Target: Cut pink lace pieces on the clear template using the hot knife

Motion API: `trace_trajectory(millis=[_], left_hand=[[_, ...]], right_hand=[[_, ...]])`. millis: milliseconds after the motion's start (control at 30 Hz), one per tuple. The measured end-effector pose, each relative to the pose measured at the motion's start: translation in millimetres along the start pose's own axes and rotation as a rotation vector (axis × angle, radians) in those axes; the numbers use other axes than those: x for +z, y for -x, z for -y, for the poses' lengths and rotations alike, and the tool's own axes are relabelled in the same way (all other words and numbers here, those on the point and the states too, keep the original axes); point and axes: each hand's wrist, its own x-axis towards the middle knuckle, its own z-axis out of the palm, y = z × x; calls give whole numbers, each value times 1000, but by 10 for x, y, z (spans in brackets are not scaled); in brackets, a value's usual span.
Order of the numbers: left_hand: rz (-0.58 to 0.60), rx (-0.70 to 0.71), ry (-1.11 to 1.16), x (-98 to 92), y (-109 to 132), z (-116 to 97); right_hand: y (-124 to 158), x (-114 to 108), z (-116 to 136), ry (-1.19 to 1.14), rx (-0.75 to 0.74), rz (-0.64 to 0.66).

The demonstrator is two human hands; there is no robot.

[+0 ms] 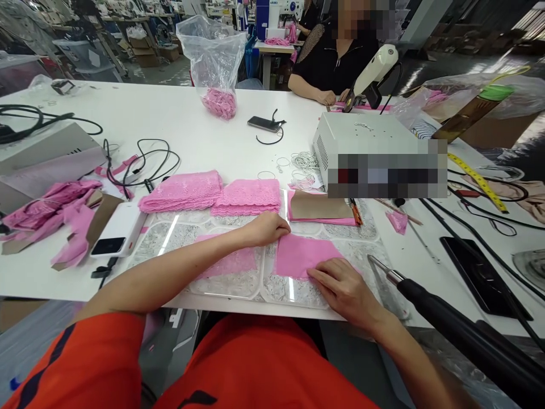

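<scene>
The flat pink fabric rectangle [298, 253] lies, long axis sideways, between my left hand [266, 228], bunched at its far-left corner, and right hand [346, 285], touching its near edge; I can't tell whether either grips.

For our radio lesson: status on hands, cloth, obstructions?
Left hand at pink cloth, upper-left corner; right hand at near edge. Cloth flat. Black tool off to right.

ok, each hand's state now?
Left hand: curled at top left corner of pink cloth; grip unclear.
Right hand: bent over its lower edge; grip unclear.
</scene>
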Motion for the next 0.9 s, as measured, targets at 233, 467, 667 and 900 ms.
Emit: trace_trajectory(millis=[233,467,667,900], left_hand=[[-30,14,-84,10,11,31],[-71,47,-121,-52,45,-62],[-73,5,-64,-43,29,-118],[-61,-16,-88,-60,10,-129]], right_hand=[[11,11,-22,-43,22,-14],[19,6,-41,-71,32,-25],[20,-4,-19,-99,40,-23],[68,6,-36,-122,52,6]])
